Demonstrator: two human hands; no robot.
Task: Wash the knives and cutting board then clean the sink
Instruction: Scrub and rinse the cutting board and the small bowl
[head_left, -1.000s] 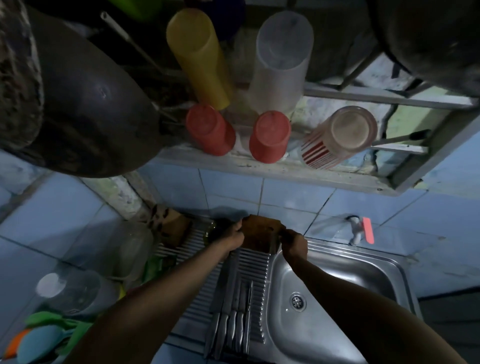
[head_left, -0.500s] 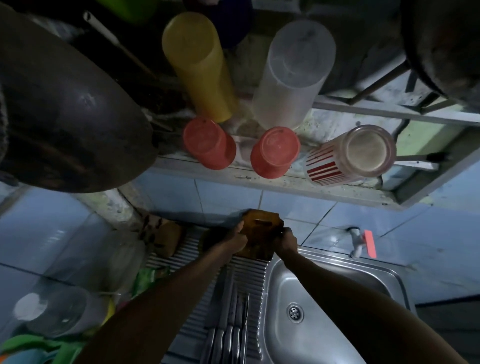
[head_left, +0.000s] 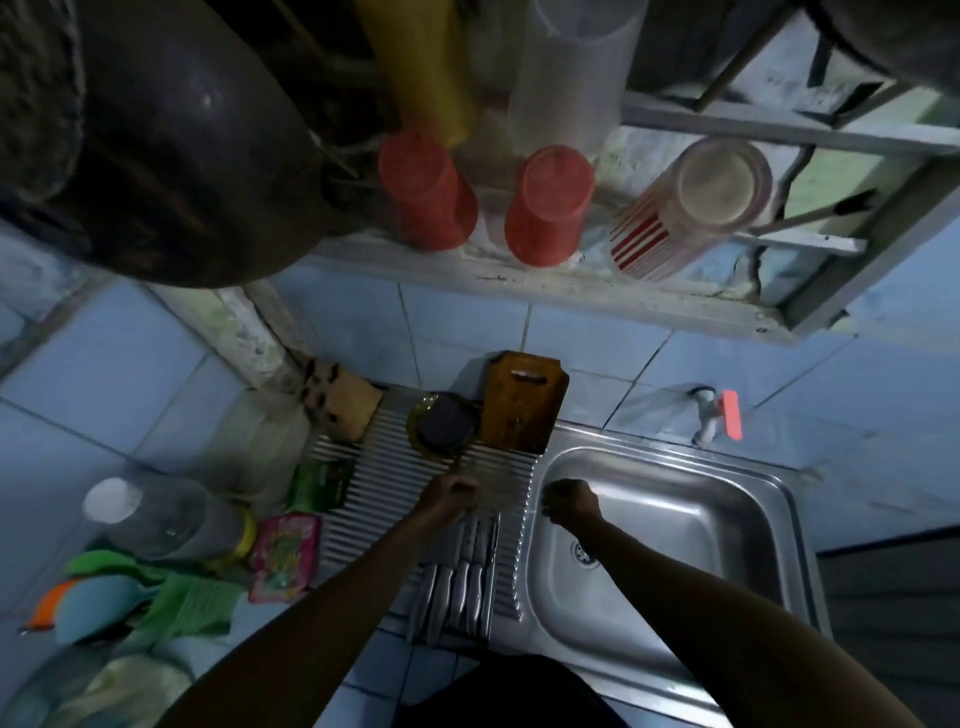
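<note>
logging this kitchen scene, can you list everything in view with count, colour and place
cutting board: 1, brown wood, upright against the tiled wall at the back of the drainboard
knives: several, grey, lying side by side on the drainboard; exact count unclear
sink: 1, steel, right of the drainboard
tap: 1, with a red handle, on the wall behind the sink
round dish: 1, dark with a yellowish rim, left of the cutting board
red cups: 2, upside down on the shelf
striped glass: 1, clear with red stripes, on the shelf
green cloth: 1, on the counter at left
left hand: 1, fingers curled, holding nothing, over the drainboard
right hand: 1, fingers curled, holding nothing, at the sink's edge
</note>
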